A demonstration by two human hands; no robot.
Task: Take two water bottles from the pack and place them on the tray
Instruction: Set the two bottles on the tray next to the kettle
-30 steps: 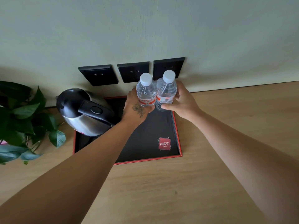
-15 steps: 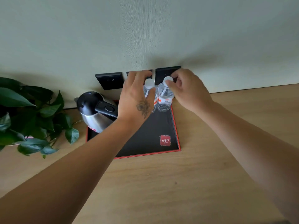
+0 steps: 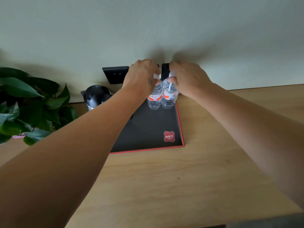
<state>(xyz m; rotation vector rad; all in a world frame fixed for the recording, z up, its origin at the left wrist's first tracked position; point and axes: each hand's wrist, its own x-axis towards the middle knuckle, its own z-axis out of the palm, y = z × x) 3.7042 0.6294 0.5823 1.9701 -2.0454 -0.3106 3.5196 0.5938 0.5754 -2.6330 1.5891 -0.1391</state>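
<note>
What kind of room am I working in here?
Likely a hotel guest room: a branded black tray with a kettle and two water bottles, on a wooden counter under wall sockets.

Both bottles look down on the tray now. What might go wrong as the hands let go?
1. The two bottles stand touching, gripped only at the caps by the left hand and right hand; a sideways release may tip one into the other.
2. They sit close to the tray's red right rim; a toppled bottle might roll onto the wooden counter.
</note>
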